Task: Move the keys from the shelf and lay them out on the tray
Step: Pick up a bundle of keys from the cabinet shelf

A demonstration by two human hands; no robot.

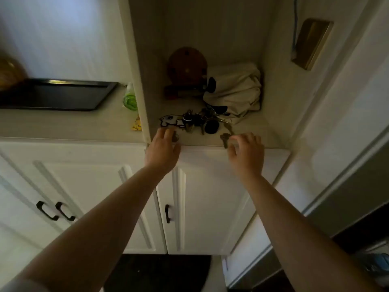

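Note:
A bunch of keys with a white cow-shaped tag and a black fob lies near the front of the shelf. A single brass key lies at the shelf's front edge. My right hand has its fingertips on that key. My left hand rests at the shelf's front left, fingers curled over a small dark key. The black tray sits on the counter to the left.
At the back of the shelf stand a round wooden object and a cream cloth bag. A green bottle and a yellow item sit beside the shelf's left wall. White cabinet doors hang below.

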